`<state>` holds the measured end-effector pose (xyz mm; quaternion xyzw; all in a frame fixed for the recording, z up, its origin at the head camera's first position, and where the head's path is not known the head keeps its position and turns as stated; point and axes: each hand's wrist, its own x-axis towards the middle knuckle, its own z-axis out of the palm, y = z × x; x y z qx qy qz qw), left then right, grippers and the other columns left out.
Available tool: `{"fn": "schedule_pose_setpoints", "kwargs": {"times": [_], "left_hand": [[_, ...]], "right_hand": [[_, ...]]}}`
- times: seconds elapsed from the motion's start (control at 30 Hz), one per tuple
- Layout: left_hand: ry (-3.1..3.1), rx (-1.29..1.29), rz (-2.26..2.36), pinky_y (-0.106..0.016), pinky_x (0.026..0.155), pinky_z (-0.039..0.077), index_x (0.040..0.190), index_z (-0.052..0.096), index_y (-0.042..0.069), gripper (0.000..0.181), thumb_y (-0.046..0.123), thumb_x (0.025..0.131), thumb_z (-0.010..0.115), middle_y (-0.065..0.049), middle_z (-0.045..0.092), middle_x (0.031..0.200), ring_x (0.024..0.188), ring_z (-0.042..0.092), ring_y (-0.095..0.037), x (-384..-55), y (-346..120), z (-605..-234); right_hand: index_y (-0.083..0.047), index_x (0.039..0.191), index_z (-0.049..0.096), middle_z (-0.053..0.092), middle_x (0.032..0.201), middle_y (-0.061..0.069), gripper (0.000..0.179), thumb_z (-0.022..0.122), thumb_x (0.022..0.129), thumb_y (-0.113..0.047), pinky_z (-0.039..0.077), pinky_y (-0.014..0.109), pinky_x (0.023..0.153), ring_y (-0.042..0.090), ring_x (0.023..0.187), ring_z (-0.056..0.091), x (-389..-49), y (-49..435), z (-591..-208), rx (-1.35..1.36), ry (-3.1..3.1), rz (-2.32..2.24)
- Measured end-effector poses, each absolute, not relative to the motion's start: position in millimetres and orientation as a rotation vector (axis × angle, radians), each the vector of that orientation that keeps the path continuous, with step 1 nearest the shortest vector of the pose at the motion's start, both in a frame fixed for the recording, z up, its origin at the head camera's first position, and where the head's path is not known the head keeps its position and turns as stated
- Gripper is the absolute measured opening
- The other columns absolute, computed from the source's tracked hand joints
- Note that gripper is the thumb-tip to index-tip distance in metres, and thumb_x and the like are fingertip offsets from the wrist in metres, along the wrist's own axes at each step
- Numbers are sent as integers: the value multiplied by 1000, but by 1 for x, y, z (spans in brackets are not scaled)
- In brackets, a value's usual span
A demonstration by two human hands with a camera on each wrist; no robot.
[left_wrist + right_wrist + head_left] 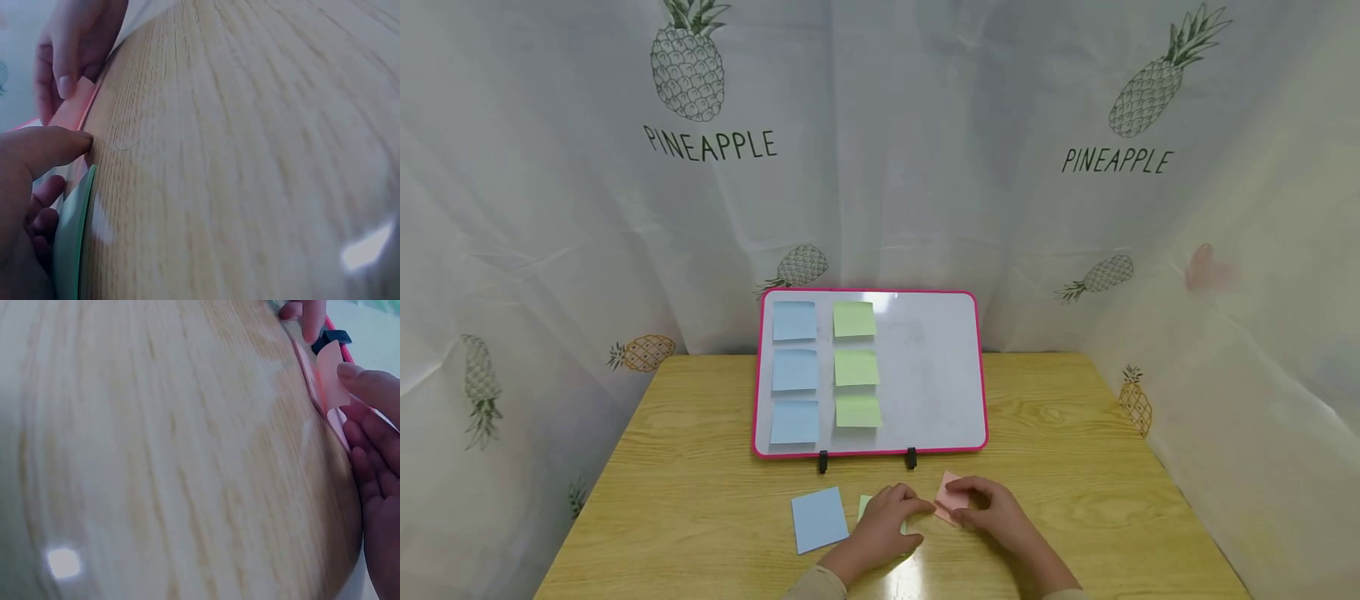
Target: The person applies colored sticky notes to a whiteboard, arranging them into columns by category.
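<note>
At the table's front, a pink sticky note pad (952,483) lies between the two hands. My right hand (1002,515) pinches its top sheet (332,374), which curls up off the pad in the right wrist view. My left hand (883,527) reaches over a green sticky note pad (863,503) and covers most of it. One extended left finger comes right to the near-left corner of the pink pad. Left of that hand, a blue sticky note pad (819,520) lies flat.
Behind the pads, a pink-framed whiteboard (932,375) leans on black stand feet (912,457). It bears a column of three blue notes (794,370) and a column of three green notes (856,367). A pineapple-print curtain (910,150) surrounds the wooden table (1060,433).
</note>
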<state>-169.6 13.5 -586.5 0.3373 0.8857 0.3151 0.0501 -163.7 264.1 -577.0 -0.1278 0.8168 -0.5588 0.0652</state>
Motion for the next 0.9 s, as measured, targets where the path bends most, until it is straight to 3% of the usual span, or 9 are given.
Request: {"fn": "schedule_pose_setpoints", "kwargs": {"times": [0.13,0.33,0.6,0.9], "left_hand": [[2754,1096,889,-33,85,39,130,62,33,45,27,87,72,14,45,107,93,40,-4,-170,14,-586],[2750,1084,831,-33,84,36,133,60,35,45,28,89,68,17,37,103,90,34,-4,-167,14,-586],[2752,1074,825,-38,90,38,134,60,35,47,29,88,69,17,38,102,93,36,-5,-167,17,-585],[2734,1080,866,-38,87,37,133,61,34,47,28,87,69,17,38,103,92,35,-4,-168,15,-588]], "right_hand": [[-3,109,66,66,108,14,21,70,90,-9,51,26,79,20,97,62,-165,263,-571,-417,2439,-1724],[-1,103,70,66,91,14,12,63,93,-4,50,25,69,12,81,58,-168,263,-567,-453,2412,-1687],[3,106,71,68,100,13,17,64,93,-6,49,23,66,8,82,57,-177,271,-566,-372,2376,-1659],[3,115,68,63,119,22,33,75,86,-9,51,25,78,15,100,62,-181,271,-563,-416,2448,-1666]]}}
